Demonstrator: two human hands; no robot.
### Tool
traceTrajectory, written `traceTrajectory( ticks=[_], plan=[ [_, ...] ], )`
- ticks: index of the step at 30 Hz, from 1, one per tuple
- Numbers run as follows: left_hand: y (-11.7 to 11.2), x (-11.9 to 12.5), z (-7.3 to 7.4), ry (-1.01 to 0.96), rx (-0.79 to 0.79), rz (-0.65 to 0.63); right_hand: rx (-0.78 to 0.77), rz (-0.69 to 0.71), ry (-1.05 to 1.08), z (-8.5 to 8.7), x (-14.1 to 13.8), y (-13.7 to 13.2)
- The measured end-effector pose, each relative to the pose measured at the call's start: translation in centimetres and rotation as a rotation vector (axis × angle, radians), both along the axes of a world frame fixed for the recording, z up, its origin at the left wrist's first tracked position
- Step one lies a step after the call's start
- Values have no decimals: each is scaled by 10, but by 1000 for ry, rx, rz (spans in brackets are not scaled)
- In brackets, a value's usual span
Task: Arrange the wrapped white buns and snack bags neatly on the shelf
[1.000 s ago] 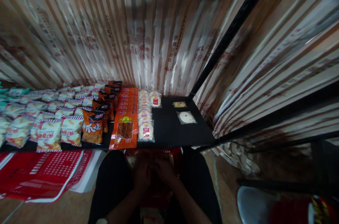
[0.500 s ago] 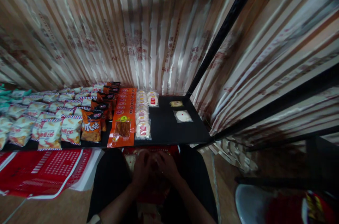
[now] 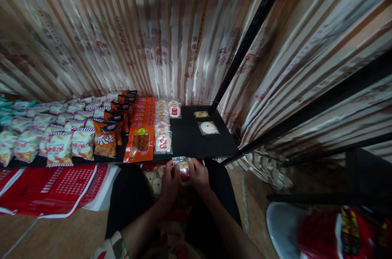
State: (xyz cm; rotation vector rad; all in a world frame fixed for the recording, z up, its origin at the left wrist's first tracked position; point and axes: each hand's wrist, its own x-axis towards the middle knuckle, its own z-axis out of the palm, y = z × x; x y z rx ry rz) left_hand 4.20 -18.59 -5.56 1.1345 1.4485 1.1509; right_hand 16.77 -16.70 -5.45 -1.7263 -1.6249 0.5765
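Observation:
Both my hands meet just below the front edge of a black shelf (image 3: 190,144). My left hand (image 3: 169,183) and my right hand (image 3: 199,175) are closed together on a small clear-wrapped round cake packet (image 3: 183,166) with a red label. Under my hands lies a red bag (image 3: 154,177) with more of these cake packets in it. On the shelf above, a column of the same cake packets (image 3: 163,128) runs front to back.
Orange snack strips (image 3: 141,134), dark orange bags (image 3: 105,142) and several white snack bags (image 3: 58,146) fill the shelf's left part. Two lone packets (image 3: 208,127) lie at its right. A red basket (image 3: 52,185) sits lower left. Striped curtains hang behind.
My hands have risen out of the red bag toward the shelf edge, and now hold a cake packet between them. The view has tilted slightly.

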Motion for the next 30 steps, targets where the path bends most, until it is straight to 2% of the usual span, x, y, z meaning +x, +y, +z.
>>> traceTrajectory(
  ticks=[7,14,19,23,27,30],
  plan=[
    [10,0,-2,-9,62,-18,-56,-54,97,3,0,11],
    [31,5,3,-61,70,41,-113,-77,326,19,-2,11],
    [49,12,7,-69,51,59,-45,-82,348,12,4,12],
    [61,17,9,27,23,70,-35,-135,260,6,11,21],
    [70,20,16,224,-9,68,-82,-109,254,9,15,33],
    [76,21,21,345,-39,40,-112,-142,206,11,17,40]
  ],
)
